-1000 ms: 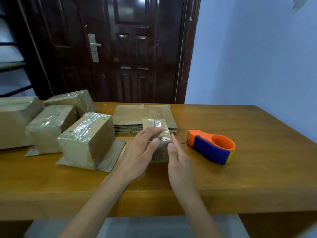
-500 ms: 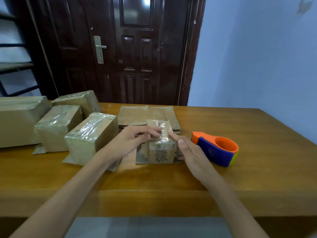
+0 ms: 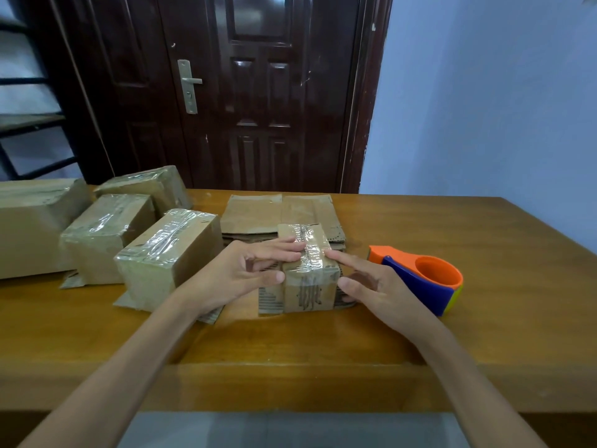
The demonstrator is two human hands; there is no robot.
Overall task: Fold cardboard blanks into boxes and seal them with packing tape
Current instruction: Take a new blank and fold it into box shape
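Boxes, taped: five. One small box [image 3: 308, 270] at centre; three mid-sized at 9 to 10 o'clock [image 3: 168, 253], [image 3: 106, 234], [image 3: 151, 187]; one large box [image 3: 32, 221] at the far 9 o'clock edge. Flat blanks: one stack [image 3: 258, 215] at 12 o'clock, count unclear. Tape dispenser [image 3: 420, 279]: one, at 3 o'clock. Hands: two, left [image 3: 239, 270], right [image 3: 371, 286].

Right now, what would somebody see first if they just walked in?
Two hands in the middle: the left hand and right hand press shiny tape flat on a small cardboard box. Just right of it sits a bright orange and blue tape dispenser. To the left, taped boxes crowd the wooden table.
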